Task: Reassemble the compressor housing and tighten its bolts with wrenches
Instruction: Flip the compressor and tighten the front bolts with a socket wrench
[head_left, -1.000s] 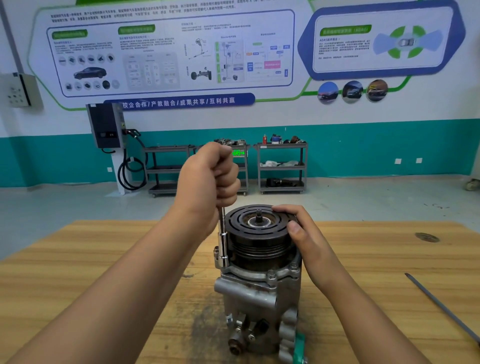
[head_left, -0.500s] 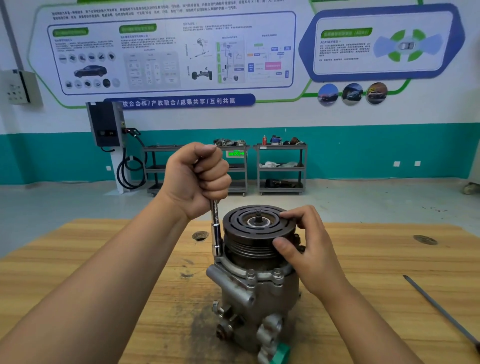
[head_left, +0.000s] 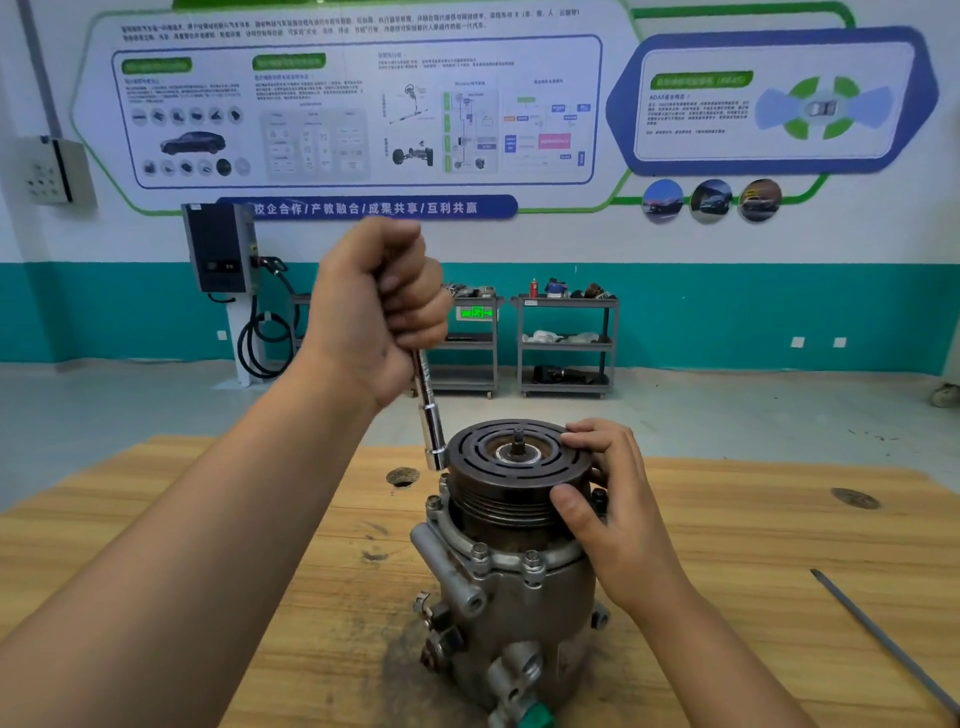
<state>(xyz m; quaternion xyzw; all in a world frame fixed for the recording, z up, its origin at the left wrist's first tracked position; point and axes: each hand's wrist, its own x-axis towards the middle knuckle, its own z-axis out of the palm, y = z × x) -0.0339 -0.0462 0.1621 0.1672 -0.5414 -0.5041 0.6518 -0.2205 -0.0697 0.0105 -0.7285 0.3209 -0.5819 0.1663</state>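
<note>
Gripping the socket wrench (head_left: 428, 415) in a full fist with the left hand (head_left: 374, 312), every finger wrapped round the hidden handle. Clasping the pulley (head_left: 519, 462) with the right hand (head_left: 618, 519), thumb on the grooved side, fingertips (head_left: 587, 434) curled over the rim at 3 o'clock. Working on the compressor (head_left: 519, 597), stood upright with pulley uppermost near the middle of the wooden table (head_left: 779, 519). Holding the socket end just beside the pulley rim at 9 o'clock, shaft tilted, apparently clear above the flange bolt (head_left: 434, 501) beneath; hard to say whether touching it.

Judged to be between bolts, so:

- Bring the shaft upright before lowering, to avoid riding on the corners of the bolt head.
- Seat fully over the bolt at 9 o'clock, feel for the drop, and only then turn.
- Set the fist directly above the bolt, pressing down along the shaft rather than sideways into the pulley.
- Brace firmly with the right hand against twisting or tipping of so tall a body on smooth wood.
- Snug first, finish later: cross from 9 to 3 o'clock, then on to the front bolts (head_left: 480, 553) near 6 o'clock, drawing the housing halves together evenly.
- Leave the long rod (head_left: 883, 639) where it lies, at 4 o'clock and well apart from the compressor.
</note>
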